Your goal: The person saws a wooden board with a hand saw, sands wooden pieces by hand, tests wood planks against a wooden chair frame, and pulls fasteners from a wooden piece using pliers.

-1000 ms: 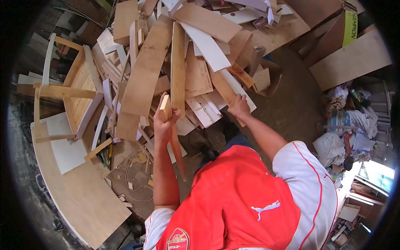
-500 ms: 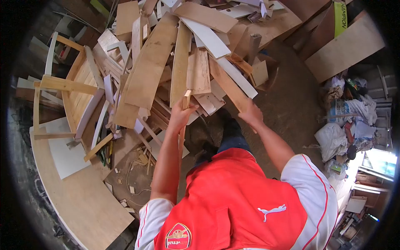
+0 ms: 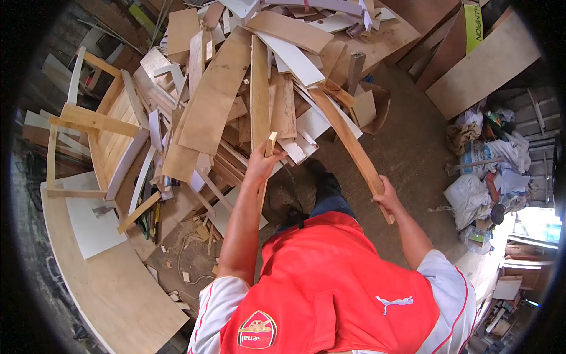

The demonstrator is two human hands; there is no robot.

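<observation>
Currently both hands are closed on wood: L hand [image 3: 259, 168] grips a strip [image 3: 272, 141], its top end poking up past the curled fingers by the pile's [image 3: 215, 94] near edge, & R hand [image 3: 387, 197] is wrapped round a plank [image 3: 349, 139] close to its near end. Plank slants from the pile's R side out over the floor [image 3: 407, 133]; can't tell if its far end touches the pile. Frame [image 3: 112, 147] & sheet [image 3: 118, 295] are L of pile, w/ bags [image 3: 471, 194] well apart, R of pile.
</observation>
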